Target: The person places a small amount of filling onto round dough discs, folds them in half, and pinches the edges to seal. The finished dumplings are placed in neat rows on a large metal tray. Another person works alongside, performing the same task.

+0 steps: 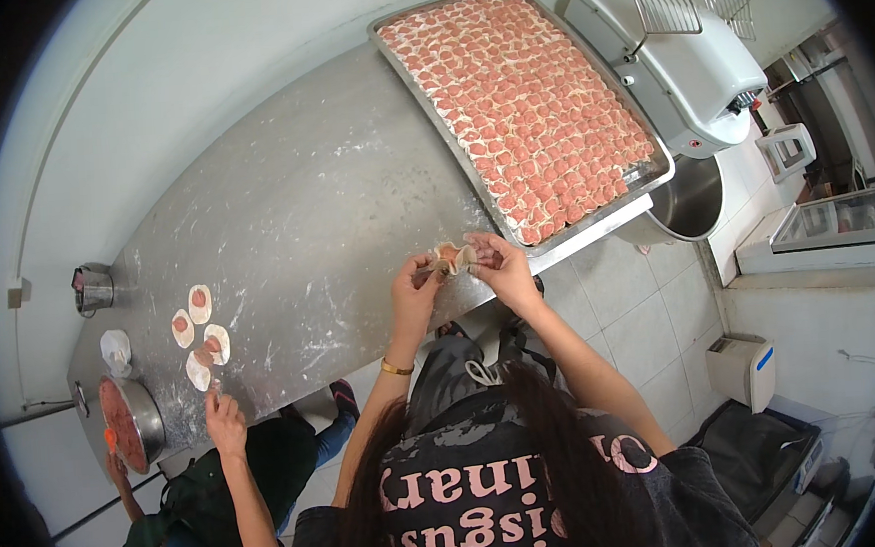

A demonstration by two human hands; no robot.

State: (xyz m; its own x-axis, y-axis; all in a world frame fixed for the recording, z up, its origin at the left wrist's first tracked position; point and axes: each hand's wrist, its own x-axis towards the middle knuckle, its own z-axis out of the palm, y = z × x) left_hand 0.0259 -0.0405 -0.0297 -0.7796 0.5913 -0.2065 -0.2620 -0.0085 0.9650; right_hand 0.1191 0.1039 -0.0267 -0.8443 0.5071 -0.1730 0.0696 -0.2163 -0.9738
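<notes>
Over the near edge of the steel table, a dumpling [451,259] is held between my two hands. Its pale wrapper is folded up around pink filling, which still shows at the top. My left hand [417,283] pinches one side of the wrapper, and my right hand [498,268] grips the other with bent fingers. Just beyond my right hand lies a large metal tray [663,162], covered with rows of shaped dumplings with pink centres.
At the left, a co-worker's hand [225,421] reaches toward several round wrappers [182,329] with dabs of filling. A steel bowl [150,416] of pink filling and a metal pot [93,292] stand at the table's left end. A white mixer [681,78] stands beyond the tray.
</notes>
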